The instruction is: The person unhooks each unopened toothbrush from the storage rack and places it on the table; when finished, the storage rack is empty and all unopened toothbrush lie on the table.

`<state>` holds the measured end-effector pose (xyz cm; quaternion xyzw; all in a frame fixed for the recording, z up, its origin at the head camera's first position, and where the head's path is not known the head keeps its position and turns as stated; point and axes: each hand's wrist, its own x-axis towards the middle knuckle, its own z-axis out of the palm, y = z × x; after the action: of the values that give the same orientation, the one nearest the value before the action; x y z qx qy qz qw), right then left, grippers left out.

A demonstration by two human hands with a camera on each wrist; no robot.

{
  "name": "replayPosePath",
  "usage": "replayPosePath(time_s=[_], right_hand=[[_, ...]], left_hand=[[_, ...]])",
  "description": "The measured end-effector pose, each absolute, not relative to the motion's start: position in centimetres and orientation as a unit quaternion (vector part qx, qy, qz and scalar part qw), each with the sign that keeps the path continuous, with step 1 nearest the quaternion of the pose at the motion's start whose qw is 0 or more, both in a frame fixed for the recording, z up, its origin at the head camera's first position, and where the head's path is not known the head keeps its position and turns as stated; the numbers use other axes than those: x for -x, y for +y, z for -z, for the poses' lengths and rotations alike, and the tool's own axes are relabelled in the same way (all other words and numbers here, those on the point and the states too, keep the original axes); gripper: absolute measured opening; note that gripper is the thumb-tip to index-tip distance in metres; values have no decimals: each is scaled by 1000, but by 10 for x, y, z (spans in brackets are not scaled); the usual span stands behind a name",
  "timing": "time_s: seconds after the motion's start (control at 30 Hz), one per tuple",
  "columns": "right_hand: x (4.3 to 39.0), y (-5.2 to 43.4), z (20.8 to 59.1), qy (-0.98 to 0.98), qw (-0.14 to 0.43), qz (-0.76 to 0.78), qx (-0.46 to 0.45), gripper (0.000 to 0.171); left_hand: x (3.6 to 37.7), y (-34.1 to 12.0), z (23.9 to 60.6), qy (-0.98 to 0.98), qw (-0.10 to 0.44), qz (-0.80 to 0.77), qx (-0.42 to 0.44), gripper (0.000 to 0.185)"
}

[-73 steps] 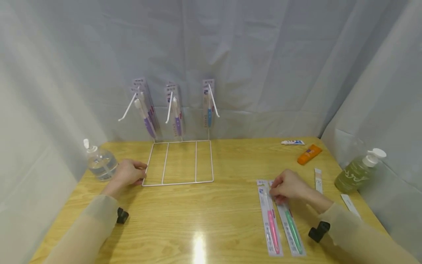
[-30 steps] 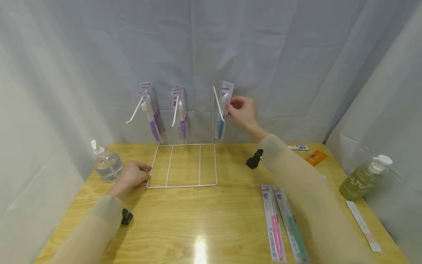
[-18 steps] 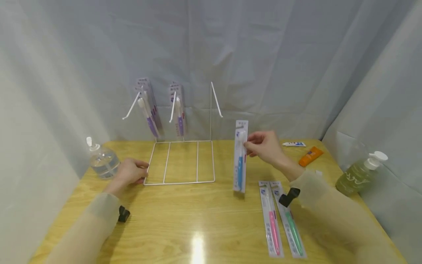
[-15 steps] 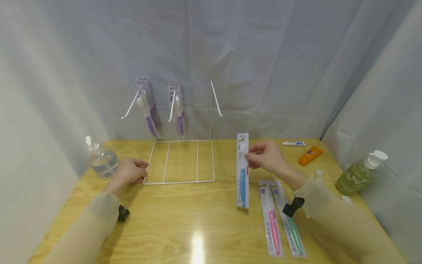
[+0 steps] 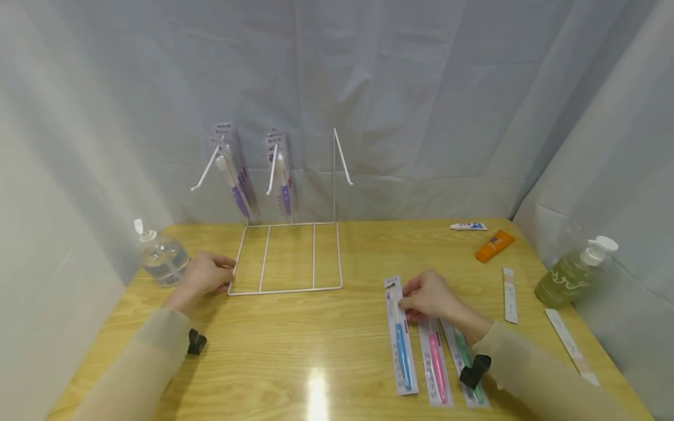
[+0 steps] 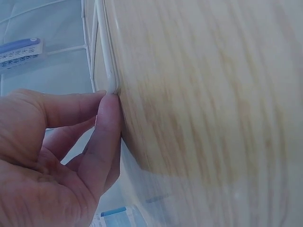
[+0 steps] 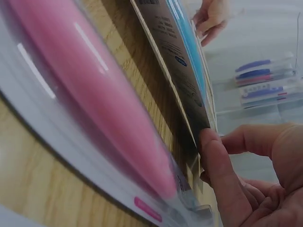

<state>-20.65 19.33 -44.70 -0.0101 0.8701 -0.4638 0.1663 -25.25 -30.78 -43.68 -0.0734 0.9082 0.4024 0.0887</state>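
Note:
My left hand [image 5: 206, 273] pinches the near left corner of a white wire display rack [image 5: 284, 292], thumb and fingertips meeting at the wire in the left wrist view. My right hand [image 5: 429, 295] pinches the right edge of a packaged blue toothbrush [image 5: 402, 354], its card tilted up at that edge in the right wrist view. Just right of it lies a packaged pink toothbrush [image 5: 436, 368], its top hidden by the hand. A packaged green toothbrush [image 5: 463, 351] lies beyond, partly covered by the wrist. Packaged purple toothbrushes [image 5: 239, 196] hang on the rack's left and middle hooks; its right hook [image 5: 343, 156] is bare.
A clear pump bottle [image 5: 164, 260] stands left of my left hand, a green pump bottle [image 5: 571, 278] at the far right. A small toothpaste tube [image 5: 468, 226], an orange tube [image 5: 495, 245] and two slim white packets [image 5: 509, 295] lie at the right. A grey curtain backs the table.
My right hand has gone from the green toothbrush to the rack, taken the blue toothbrush off the right hook and brought it down beside the pink one. The left hand stays on the rack corner.

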Motion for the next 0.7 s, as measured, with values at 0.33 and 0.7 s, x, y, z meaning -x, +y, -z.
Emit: replayPosePath(time_s=[0.33,0.7], right_hand=[[203,201,438,882,190,430,24,25],[250,174,384,881,99,418,199,36]], left_hand=[[250,-310,434,908,96,-401,75,52],[254,-309,437,909,93,-400,74,52]])
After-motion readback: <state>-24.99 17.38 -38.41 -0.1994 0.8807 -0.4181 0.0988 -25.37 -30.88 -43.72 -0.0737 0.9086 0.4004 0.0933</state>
